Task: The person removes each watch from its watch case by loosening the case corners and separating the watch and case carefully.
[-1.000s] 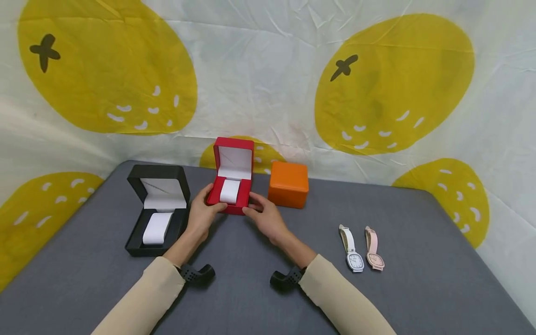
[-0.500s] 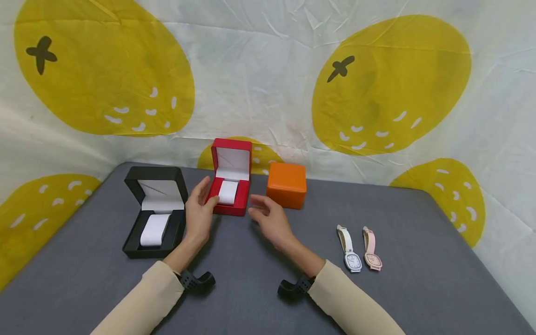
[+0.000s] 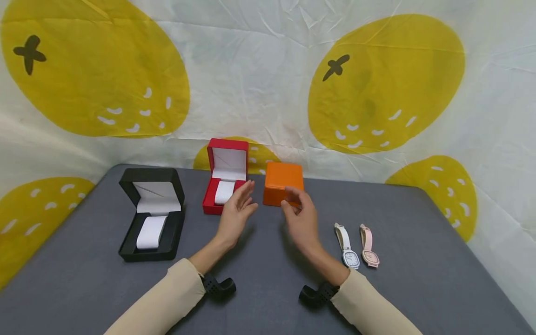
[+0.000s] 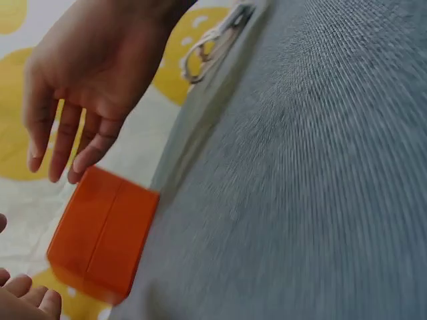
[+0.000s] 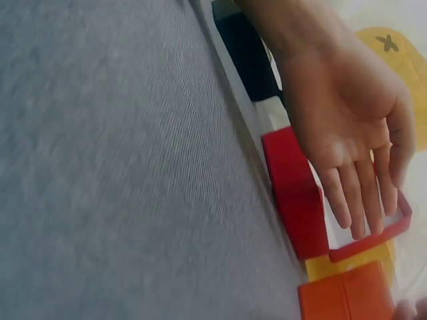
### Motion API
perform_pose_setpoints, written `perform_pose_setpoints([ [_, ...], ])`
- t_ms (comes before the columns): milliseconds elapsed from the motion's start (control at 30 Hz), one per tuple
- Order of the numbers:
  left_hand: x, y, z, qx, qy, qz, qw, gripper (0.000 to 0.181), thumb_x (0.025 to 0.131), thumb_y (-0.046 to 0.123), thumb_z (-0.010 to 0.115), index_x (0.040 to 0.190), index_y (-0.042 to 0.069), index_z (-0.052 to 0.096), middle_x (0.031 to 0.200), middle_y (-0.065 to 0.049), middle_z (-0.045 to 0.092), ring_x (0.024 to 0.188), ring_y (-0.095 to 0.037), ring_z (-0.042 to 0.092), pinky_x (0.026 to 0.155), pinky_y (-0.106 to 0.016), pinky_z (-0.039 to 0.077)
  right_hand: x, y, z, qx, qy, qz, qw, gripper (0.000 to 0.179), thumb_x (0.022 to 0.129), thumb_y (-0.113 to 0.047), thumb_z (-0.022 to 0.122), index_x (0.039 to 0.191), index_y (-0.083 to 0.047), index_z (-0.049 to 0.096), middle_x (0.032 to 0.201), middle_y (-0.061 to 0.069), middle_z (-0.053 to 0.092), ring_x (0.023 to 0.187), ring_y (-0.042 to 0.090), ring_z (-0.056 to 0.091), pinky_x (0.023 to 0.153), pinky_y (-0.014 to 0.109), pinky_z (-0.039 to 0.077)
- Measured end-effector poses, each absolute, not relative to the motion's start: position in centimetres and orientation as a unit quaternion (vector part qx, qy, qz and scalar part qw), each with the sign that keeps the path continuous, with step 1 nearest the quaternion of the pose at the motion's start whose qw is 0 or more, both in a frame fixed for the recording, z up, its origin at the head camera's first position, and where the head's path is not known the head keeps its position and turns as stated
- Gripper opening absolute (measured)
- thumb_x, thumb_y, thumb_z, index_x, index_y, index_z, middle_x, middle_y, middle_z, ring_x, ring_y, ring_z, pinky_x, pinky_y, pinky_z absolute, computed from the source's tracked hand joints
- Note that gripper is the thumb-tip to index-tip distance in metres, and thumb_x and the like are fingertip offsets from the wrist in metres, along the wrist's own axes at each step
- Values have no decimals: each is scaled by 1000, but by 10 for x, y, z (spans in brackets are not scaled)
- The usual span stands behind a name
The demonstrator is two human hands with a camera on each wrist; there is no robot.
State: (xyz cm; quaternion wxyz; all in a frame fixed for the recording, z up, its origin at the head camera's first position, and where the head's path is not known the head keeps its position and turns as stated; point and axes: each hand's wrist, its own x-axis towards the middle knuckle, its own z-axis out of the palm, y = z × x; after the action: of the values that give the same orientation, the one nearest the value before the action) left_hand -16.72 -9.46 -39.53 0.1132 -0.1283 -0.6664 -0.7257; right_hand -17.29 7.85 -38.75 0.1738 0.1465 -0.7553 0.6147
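An orange box [image 3: 282,181] with its lid down stands at the back of the table, between my two hands in the head view. My left hand [image 3: 236,214] holds nothing, its fingers extended in front of the red watch box [image 3: 211,197] and left of the orange one. The red box has its lid up and a white cushion [image 3: 224,191] inside, partly covered by those fingers. My right hand [image 3: 302,221], fingers loosely bent and holding nothing, overlaps the orange box's front right corner in the head view. The left wrist view shows the right palm [image 4: 100,67] above the orange box.
A black watch box [image 3: 177,232] stands at the left, lid up, with a white cushion [image 3: 150,232]. Right of my right arm lie a white watch [image 3: 350,258] and a pink watch [image 3: 370,257]. A patterned cloth [image 3: 251,70] hangs behind the grey table [image 3: 268,298].
Both hands have let go of the red box and moved right, toward the orange box. The red box stays in place with its lid up. The view has shifted slightly.
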Motion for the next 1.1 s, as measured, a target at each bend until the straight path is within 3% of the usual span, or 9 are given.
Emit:
perform_pose_setpoints([
  [133,-169,-82,-395,-127,-692,-705,93,61,92,-4,57,147,-1,31,149,-17,33,137,-32,31,109,-43,28,-178,85,-389,106,-778,579,219,35,90,-1,62,124,-1,57,119,18,49,103,30,51,78,34,46],
  [233,-171,-76,-397,-113,-706,-694,83,64,91,-4,57,148,-2,28,151,-19,29,138,-33,28,109,-45,26,-182,87,-393,82,-788,567,224,42,88,-1,62,129,-1,51,124,20,43,107,33,47,81,39,47],
  [433,-182,-64,-403,-82,-715,-693,43,69,90,-4,56,150,-2,21,154,-19,22,141,-31,22,111,-44,22,-191,98,-403,55,-800,576,156,60,90,-4,61,143,0,33,139,20,34,127,32,39,102,45,38],
  [567,-188,-61,-408,-78,-721,-687,31,75,87,-9,55,151,-1,16,155,-16,20,141,-26,21,109,-44,27,-198,98,-409,71,-785,608,95,67,92,-4,58,149,-1,23,150,16,27,138,28,27,109,43,29],
  [733,-196,-58,-413,-84,-722,-686,25,80,86,-10,55,152,1,10,156,-13,18,141,-25,21,107,-44,31,-201,98,-412,86,-750,652,65,70,93,-2,56,151,-4,18,154,12,24,140,23,24,110,41,26],
  [1100,-201,-65,-418,-114,-736,-667,18,82,87,-9,57,152,2,7,157,-11,15,142,-22,19,112,-40,21,-206,97,-416,104,-738,665,46,73,93,1,56,152,-6,14,153,13,25,138,26,28,109,41,28],
])
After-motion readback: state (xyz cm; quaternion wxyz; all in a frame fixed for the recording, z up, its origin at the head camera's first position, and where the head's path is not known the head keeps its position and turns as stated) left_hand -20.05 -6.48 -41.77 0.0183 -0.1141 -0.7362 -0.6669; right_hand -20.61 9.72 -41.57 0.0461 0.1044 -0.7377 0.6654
